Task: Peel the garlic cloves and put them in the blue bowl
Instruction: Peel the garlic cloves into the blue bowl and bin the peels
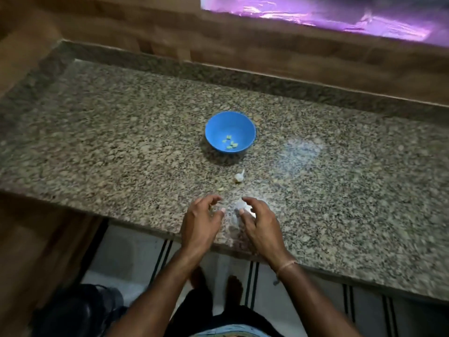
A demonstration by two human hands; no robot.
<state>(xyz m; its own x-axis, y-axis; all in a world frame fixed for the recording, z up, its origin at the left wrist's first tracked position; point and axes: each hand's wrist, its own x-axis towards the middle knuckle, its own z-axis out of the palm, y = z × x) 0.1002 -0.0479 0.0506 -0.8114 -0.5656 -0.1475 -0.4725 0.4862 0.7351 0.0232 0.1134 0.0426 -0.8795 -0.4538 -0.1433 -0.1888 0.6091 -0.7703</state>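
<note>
At the counter (pixel 116 147) edge, left hand (pixel 201 222) and right hand (pixel 260 224) hover open, empty. A clumsy reach may knock the garlic (pixel 239 176) away.

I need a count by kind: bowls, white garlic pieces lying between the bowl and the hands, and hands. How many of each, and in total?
Blue bowl: 1
White garlic piece: 1
Hands: 2 (left hand, right hand)
Total: 4
</note>
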